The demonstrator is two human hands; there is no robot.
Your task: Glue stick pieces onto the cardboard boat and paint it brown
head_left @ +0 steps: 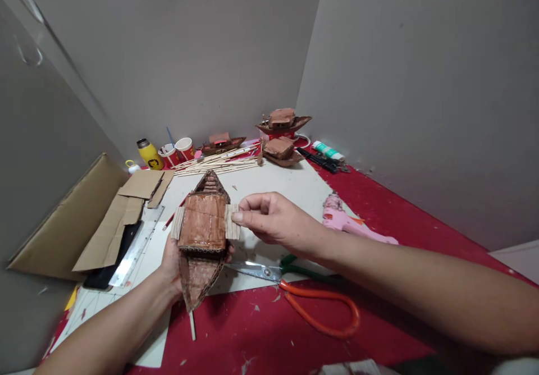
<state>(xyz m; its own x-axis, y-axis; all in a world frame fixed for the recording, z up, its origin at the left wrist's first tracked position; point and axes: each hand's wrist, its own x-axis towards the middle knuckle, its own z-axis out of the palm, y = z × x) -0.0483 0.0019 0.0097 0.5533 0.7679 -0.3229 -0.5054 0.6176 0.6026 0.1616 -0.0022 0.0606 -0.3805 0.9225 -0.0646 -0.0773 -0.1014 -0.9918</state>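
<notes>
My left hand (pixel 172 268) is wrapped under a brown cardboard model boat (pixel 204 223), with some fingertips showing at the hull's right side. The boat has an arched roof in its middle, and its pointed ends face away and toward me. A pale ridged strip (pixel 233 222) sticks out at the roof's right side, and my right hand (pixel 267 218) pinches its outer edge between thumb and fingers. A similar pale strip (pixel 177 223) juts out on the left side. A thin light stick (pixel 192 325) shows below the boat's near tip.
Scissors (pixel 311 302) with orange and green handles lie right of the boat; a pink glue gun (pixel 353 226) is farther right. Cardboard pieces (pixel 107 223) and a clear ruler (pixel 137 246) lie left. Wooden sticks (pixel 219 160), paper cups (pixel 184 149), a yellow bottle (pixel 150 155) and other model boats (pixel 283 119) stand behind.
</notes>
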